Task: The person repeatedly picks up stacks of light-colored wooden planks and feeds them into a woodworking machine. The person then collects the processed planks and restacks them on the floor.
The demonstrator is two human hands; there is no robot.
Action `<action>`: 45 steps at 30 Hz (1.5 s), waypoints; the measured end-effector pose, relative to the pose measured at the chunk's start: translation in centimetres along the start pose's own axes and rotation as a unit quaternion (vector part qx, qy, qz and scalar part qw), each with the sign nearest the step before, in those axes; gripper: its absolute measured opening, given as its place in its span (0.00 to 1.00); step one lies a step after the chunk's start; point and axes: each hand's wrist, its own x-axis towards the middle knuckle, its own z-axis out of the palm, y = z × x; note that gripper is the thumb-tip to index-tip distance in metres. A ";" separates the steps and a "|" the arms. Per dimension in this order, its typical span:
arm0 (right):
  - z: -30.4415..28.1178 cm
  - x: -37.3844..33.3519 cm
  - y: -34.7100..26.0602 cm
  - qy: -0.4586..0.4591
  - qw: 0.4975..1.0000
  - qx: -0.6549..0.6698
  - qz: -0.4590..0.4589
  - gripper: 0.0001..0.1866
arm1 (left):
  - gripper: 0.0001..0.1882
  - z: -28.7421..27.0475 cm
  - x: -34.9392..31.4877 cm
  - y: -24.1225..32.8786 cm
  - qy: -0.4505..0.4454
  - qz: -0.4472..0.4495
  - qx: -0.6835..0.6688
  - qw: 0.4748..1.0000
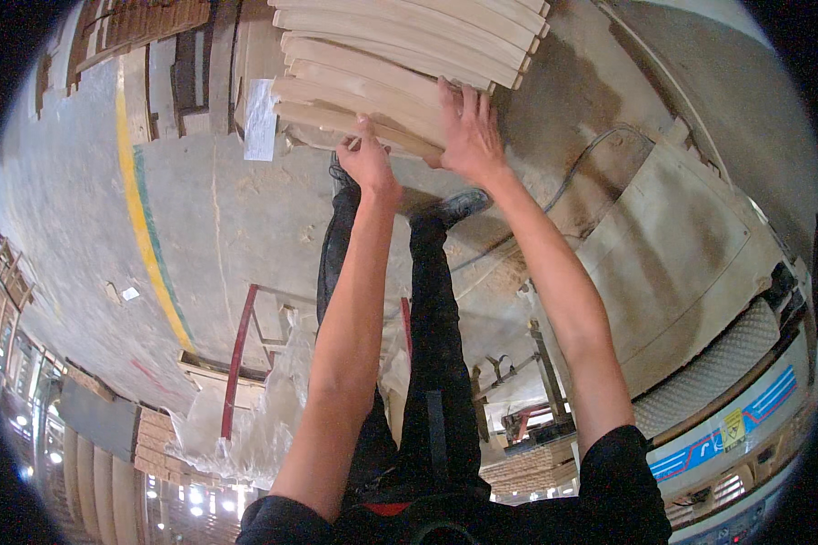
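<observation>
Hands: 2, apart from each other. Left hand (368, 168) at the near edge of the slats (364, 77), thumb raised; grip cannot be told. Right hand (473, 136) spread over their right part, fingers on top; firmness of hold cannot be told.
Slats: many, pale, curved, overlapping in a stack ahead of the person; exact count unreadable. Right ends stepped, near edge uneven.
Shoes (463, 207): 2, just below the stack. Paper (260, 120): 1 sheet, beside its left edge.
Floor (264, 209): broad stretch from paper to 1 yellow stripe (150, 227); narrower strip at right, crossed by 1 cable (568, 177), bounded by 1 machine (682, 245).
</observation>
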 end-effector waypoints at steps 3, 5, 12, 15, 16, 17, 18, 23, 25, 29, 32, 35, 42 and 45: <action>-0.5 0.1 0.5 0.010 1.000 0.021 -0.005 0.65 | 0.31 0.2 0.7 0.3 0.021 0.004 0.019 1.000; -0.7 -0.3 1.1 0.013 0.999 0.029 -0.017 0.63 | 0.31 0.9 0.0 1.1 0.014 0.024 -0.002 1.000; -0.9 -1.7 1.3 0.004 1.000 -0.005 -0.023 0.60 | 0.29 2.4 0.0 3.2 -0.001 0.075 0.031 0.997; 0.0 -1.9 0.3 0.029 0.999 -0.033 -0.016 0.61 | 0.26 1.2 1.1 2.4 0.030 0.130 0.055 0.990; 0.4 -2.3 -0.2 0.037 0.998 -0.040 -0.008 0.61 | 0.25 0.6 1.1 2.5 0.046 0.138 0.066 0.987; 0.6 -2.6 -0.5 0.005 1.000 -0.028 0.005 0.63 | 0.25 -0.3 1.1 2.7 0.018 0.099 0.054 0.993; 0.8 -2.6 -0.3 0.017 0.999 -0.040 0.003 0.63 | 0.25 -0.3 1.0 2.6 -0.005 0.099 0.070 0.993; 1.5 -2.2 0.3 0.033 0.999 -0.036 -0.020 0.62 | 0.24 -0.7 0.9 2.7 -0.061 0.120 0.080 0.988; 1.2 -2.4 -0.1 0.027 0.999 -0.021 -0.014 0.62 | 0.24 -0.6 1.3 2.4 -0.072 0.136 0.068 0.986; 1.4 -2.3 -0.4 0.065 0.998 0.017 -0.019 0.62 | 0.20 -1.0 2.8 2.0 -0.079 0.155 0.071 0.982; 2.1 -1.9 -0.9 0.072 0.997 -0.012 -0.014 0.62 | 0.18 -1.4 3.0 2.2 -0.141 0.140 0.074 0.977; 2.8 -0.8 -1.4 0.042 0.998 -0.055 -0.010 0.63 | 0.17 -1.9 3.1 2.4 -0.193 0.122 0.073 0.971; 1.8 -1.0 -3.0 0.004 0.999 -0.052 0.015 0.66 | 0.27 -4.6 3.7 0.3 -0.212 -0.040 -0.092 0.972; 0.0 -2.5 -4.8 -0.018 0.999 0.008 0.036 0.68 | 0.42 -4.7 2.8 0.1 -0.263 -0.080 -0.194 0.942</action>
